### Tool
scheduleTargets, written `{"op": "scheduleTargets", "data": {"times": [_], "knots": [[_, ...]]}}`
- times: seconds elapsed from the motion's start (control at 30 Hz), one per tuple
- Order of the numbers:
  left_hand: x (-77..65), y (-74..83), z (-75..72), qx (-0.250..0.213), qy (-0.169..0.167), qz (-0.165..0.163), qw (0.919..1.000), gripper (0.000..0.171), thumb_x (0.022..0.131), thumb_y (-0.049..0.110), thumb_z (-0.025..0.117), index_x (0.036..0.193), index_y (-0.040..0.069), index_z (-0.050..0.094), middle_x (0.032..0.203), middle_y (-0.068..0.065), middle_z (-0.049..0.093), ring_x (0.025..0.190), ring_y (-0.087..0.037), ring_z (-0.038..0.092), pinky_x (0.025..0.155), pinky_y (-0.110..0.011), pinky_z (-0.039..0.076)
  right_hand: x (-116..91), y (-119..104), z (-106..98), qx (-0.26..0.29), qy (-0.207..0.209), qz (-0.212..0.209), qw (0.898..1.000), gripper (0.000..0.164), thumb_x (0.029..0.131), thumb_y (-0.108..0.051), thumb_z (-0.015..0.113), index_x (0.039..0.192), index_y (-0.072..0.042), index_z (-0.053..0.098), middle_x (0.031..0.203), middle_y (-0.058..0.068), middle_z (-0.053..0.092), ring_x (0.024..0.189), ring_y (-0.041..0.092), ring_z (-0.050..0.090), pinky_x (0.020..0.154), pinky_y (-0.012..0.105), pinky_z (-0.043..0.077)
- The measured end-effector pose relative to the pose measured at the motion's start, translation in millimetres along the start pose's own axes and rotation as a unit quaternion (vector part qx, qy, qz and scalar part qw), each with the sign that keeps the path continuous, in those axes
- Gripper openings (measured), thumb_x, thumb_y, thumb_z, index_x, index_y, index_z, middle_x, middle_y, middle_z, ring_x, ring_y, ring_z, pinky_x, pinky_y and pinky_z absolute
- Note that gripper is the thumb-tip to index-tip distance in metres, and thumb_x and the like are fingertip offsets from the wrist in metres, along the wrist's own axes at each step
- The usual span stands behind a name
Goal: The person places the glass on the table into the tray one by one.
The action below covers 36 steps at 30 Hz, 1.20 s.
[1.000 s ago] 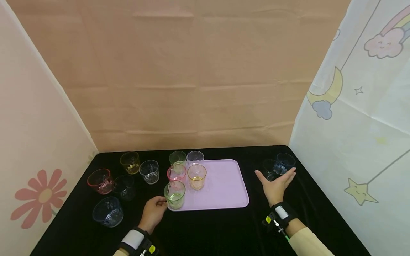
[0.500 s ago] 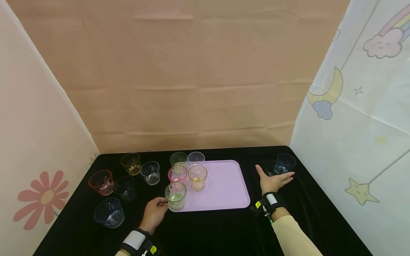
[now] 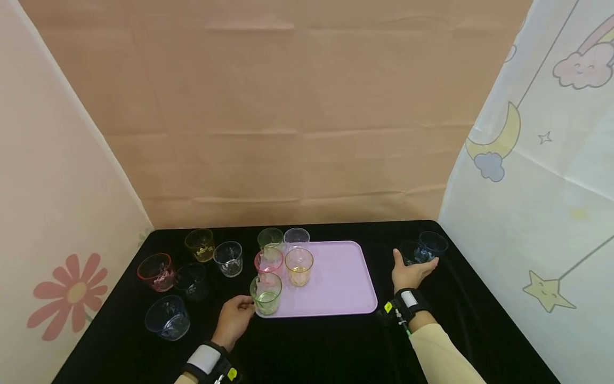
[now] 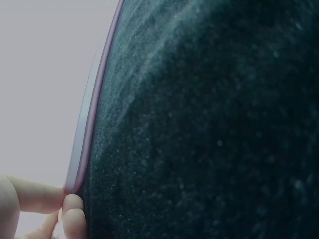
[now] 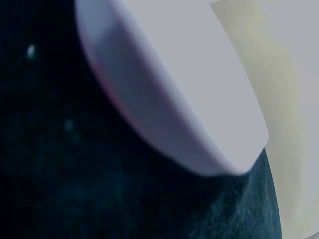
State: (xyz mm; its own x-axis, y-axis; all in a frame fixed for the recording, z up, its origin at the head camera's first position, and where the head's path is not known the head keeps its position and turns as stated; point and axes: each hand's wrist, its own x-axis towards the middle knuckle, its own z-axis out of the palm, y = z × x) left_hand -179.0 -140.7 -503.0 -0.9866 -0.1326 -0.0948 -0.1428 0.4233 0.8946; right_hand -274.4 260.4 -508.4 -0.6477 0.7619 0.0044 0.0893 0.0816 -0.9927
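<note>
Pinching a tray (image 3: 336,277) at its near left corner, a person's left hand (image 3: 233,321) holds the rim between thumb and fingers, just beside a green glass (image 3: 266,295). That glass stands on the tray's left part; a pink glass (image 3: 268,261) and a yellow glass (image 3: 299,268) stand behind it. Well apart, toward the right of a black table (image 3: 326,352), the right hand (image 3: 410,276) spreads thumb and fingers wide at a dark glass (image 3: 410,250); whether they touch cannot be told.
</note>
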Motion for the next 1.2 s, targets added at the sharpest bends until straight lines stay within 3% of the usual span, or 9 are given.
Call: {"op": "scheduleTargets", "data": {"times": [0.23,0.63,0.77,0.93,1.2], "knots": [[-0.4,2.9,0.1,-0.001,-0.002,-0.005,1.0,0.021,0.094,0.003,0.063,0.109,-0.011,0.066,0.095,-0.014,0.066,0.083,-0.021,0.062,0.069,-0.033,0.052,-1.6,-1.2,-0.4,0.003,0.011,-0.019,1.0,0.099,0.094,-0.023,0.073,0.158,-0.006,0.0,0.166,0.021,0.007,0.151,0.037,0.019,0.124,0.044,0.015],[2.0,1.5,0.0,-0.002,-0.005,-0.013,0.9999,0.021,0.094,0.003,0.062,0.11,-0.011,0.065,0.096,-0.015,0.066,0.085,-0.023,0.062,0.07,-0.034,0.052,-2.8,0.0,-1.5,-0.004,0.013,-0.018,1.0,0.09,0.094,-0.024,0.074,0.156,-0.005,0.011,0.163,0.022,0.019,0.148,0.038,0.026,0.123,0.046,0.02],[2.1,2.2,-0.4,-0.005,-0.006,-0.015,0.9999,0.022,0.094,0.003,0.062,0.11,-0.01,0.065,0.096,-0.015,0.065,0.085,-0.023,0.062,0.071,-0.034,0.052,-3.2,2.3,-2.8,-0.016,0.001,-0.03,0.999,0.09,0.093,-0.023,0.076,0.155,-0.003,0.014,0.161,0.024,0.022,0.147,0.041,0.028,0.123,0.047,0.02],[1.6,2.6,-0.5,-0.003,-0.007,-0.012,0.9999,0.022,0.093,0.004,0.063,0.11,-0.011,0.065,0.096,-0.015,0.066,0.084,-0.023,0.062,0.071,-0.034,0.052,-5.5,1.9,-4.5,-0.025,-0.021,-0.077,0.996,0.089,0.09,-0.018,0.079,0.153,0.001,0.018,0.155,0.029,0.029,0.143,0.043,0.032,0.121,0.05,0.023],[2.1,0.4,-0.8,-0.003,-0.009,-0.023,0.9997,0.022,0.094,0.004,0.062,0.111,-0.01,0.065,0.097,-0.015,0.066,0.086,-0.023,0.063,0.072,-0.035,0.053,-19.2,-13.0,-9.8,-0.034,-0.095,-0.113,0.988,0.089,0.089,-0.02,0.08,0.152,0.003,0.022,0.153,0.029,0.035,0.142,0.043,0.035,0.118,0.052,0.03]]}}
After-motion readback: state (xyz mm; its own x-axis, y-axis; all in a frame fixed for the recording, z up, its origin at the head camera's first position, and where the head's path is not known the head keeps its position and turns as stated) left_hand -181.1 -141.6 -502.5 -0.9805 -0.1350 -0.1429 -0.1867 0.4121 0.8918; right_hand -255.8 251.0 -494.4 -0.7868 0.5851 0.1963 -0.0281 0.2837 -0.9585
